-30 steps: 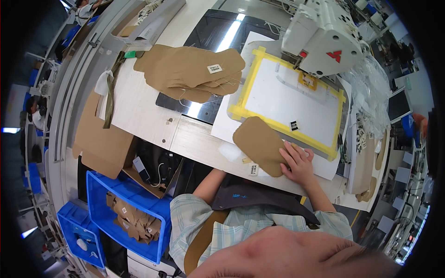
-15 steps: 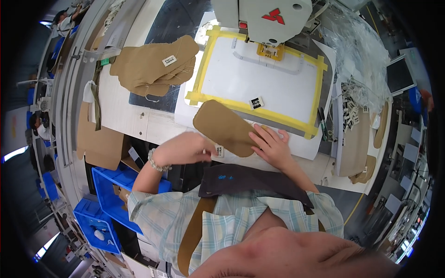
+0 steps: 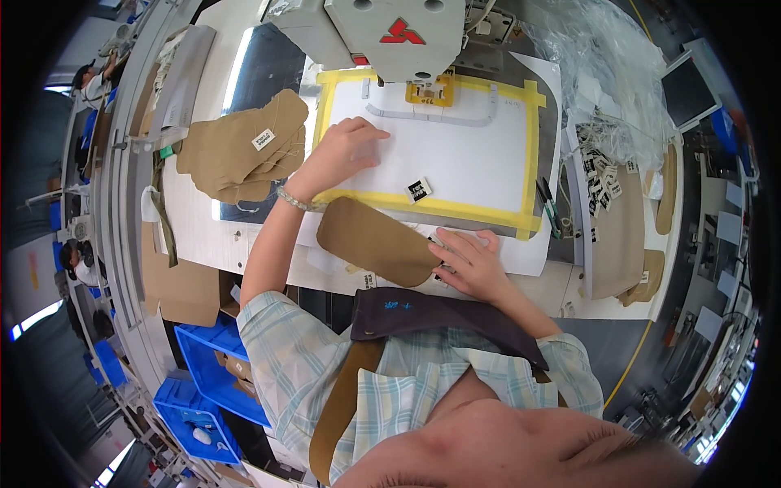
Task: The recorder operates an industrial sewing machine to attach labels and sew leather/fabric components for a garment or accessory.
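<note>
My left hand (image 3: 346, 154) is over the left part of a white sheet (image 3: 455, 159) framed in yellow tape, its fingers apart and nothing visible in them. My right hand (image 3: 472, 264) lies with spread fingers at the right end of a brown, round-cornered fabric piece (image 3: 366, 240) near the table's front edge. Small black-and-white labels show partly under those fingers. One loose black-and-white label (image 3: 418, 190) rests by the frame's lower tape. Another small label (image 3: 368, 281) shows below the fabric piece.
A sewing machine head (image 3: 390, 37) with a yellow foot plate (image 3: 431, 91) stands at the back. Stacked brown fabric pieces (image 3: 220, 150) lie left. On the right are dark-green snips (image 3: 549, 209), a box edge with a label pile (image 3: 600, 183), and clear plastic film (image 3: 602, 73).
My left hand has moved from beside the fabric piece's lower left end, up and away onto the taped sheet. My right hand stays by the fabric; labels now show under its fingers.
</note>
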### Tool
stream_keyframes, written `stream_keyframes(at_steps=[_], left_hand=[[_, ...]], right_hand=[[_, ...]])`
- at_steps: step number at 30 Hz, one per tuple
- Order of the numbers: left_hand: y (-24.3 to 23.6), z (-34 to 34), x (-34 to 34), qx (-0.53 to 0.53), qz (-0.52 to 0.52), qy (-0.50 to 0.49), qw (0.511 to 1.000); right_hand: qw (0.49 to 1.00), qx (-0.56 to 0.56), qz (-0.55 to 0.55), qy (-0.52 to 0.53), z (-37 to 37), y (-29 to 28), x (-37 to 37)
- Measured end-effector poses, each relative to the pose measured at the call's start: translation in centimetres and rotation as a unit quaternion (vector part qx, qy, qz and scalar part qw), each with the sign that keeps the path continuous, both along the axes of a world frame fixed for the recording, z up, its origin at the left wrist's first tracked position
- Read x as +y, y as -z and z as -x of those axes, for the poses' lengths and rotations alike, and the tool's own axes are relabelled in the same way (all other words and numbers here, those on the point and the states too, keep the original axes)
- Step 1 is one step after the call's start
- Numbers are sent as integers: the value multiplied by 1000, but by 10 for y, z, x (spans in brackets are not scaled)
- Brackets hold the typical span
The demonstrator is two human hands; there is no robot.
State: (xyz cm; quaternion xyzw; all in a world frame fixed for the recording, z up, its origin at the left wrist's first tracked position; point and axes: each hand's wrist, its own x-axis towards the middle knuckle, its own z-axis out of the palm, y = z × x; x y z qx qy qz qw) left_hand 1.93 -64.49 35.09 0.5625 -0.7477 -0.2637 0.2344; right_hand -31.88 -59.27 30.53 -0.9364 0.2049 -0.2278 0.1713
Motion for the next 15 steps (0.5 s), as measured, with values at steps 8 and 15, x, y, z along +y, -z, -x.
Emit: stream_keyframes(at_steps=[8, 15], left_hand=[[-14, -13, 19, -26, -91, -67, 993], [-5, -23, 28, -18, -137, -66, 988]], right_hand=[[999, 7, -33, 42, 14, -2, -11], [999, -21, -20, 19, -8, -15, -22]])
